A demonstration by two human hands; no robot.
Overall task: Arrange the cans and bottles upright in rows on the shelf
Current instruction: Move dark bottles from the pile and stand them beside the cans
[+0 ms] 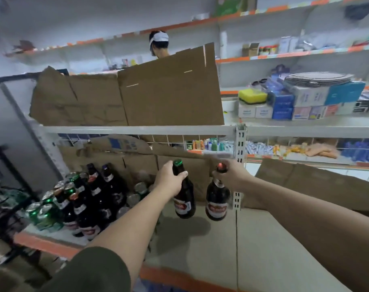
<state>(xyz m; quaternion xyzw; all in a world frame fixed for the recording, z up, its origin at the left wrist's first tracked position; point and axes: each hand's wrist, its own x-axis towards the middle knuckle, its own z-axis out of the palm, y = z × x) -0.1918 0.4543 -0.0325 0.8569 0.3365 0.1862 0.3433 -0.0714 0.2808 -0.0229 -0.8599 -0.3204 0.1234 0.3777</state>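
**Fingers, left** (183, 174): wrapping narrowly round the neck of the green-cap bottle (184, 204), just under the cap. The left hand (169, 178) is gripping from the left side.

**Fingers, right** (225, 173): closing round the neck of the red-cap bottle (217, 204). The right hand (230, 175) is gripping from the right side.

**Bottles in hand:** two brown glass bottles with labels facing out are hanging side by side, near but apart. The long axis of the green-cap bottle is leaning, cap to the left and base to the right. The red-cap bottle is hanging close to upright. Both bases appear to be hovering just over the shelf (200, 245), though contact cannot be told for certain.

**Shelf stock:** brown bottles (95, 192) are standing upright in rows at the left end, with green cans (44, 209) beside and behind them. A bare stretch of shelf is lying between these rows and the held pair.

**Deciding relation:** the rows are lying to the left of both hands, and the left hand is the nearer. Its bottle likely needs righting before it is set down beside the last row.

**Surroundings:** cardboard (137, 98) is lining the back of the shelf above.
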